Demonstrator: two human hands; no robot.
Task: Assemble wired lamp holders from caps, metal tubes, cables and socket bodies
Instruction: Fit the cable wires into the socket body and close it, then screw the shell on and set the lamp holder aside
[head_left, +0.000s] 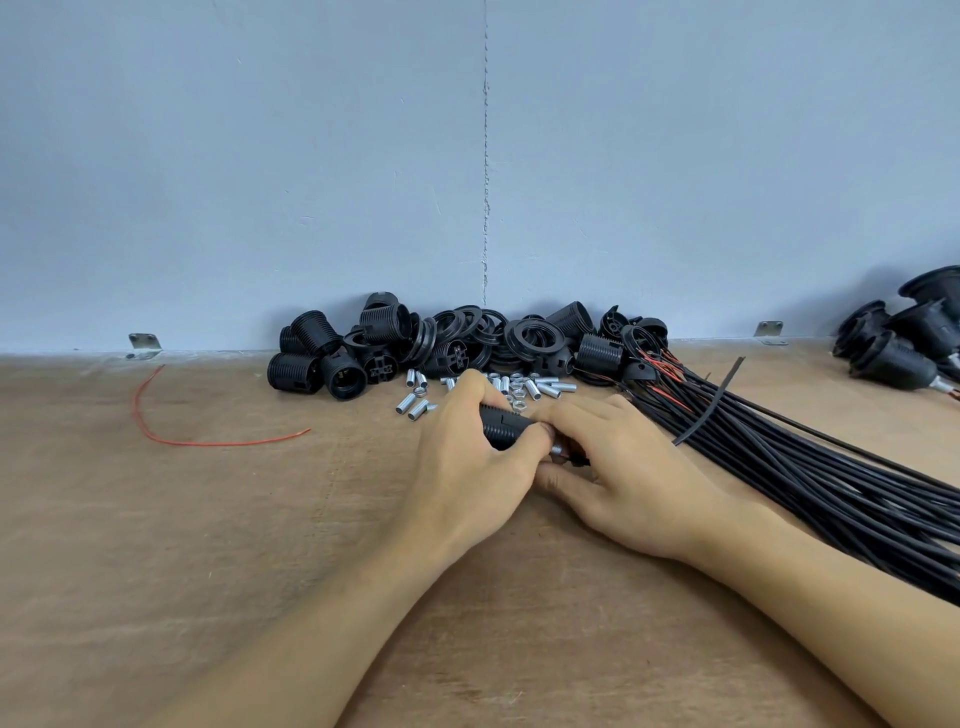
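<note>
My left hand (467, 457) grips a black ribbed socket body (501, 422) over the middle of the wooden table. My right hand (618, 467) meets it from the right and pinches a short threaded metal tube (557, 450) at the body's end; a bit of black cable shows at its fingertips. Behind the hands lie several loose metal tubes and nuts (524, 387). A pile of black socket bodies, caps and rings (457, 343) sits against the wall. A thick bundle of black cables (810, 467) with red wire ends runs off to the right.
A loose red wire (171, 436) lies on the wooden table (208, 545) at the left. Several assembled black lamp holders (904, 338) are stacked at the far right. The blue wall (467, 156) closes off the table's back edge, with metal brackets (144, 345) at its foot.
</note>
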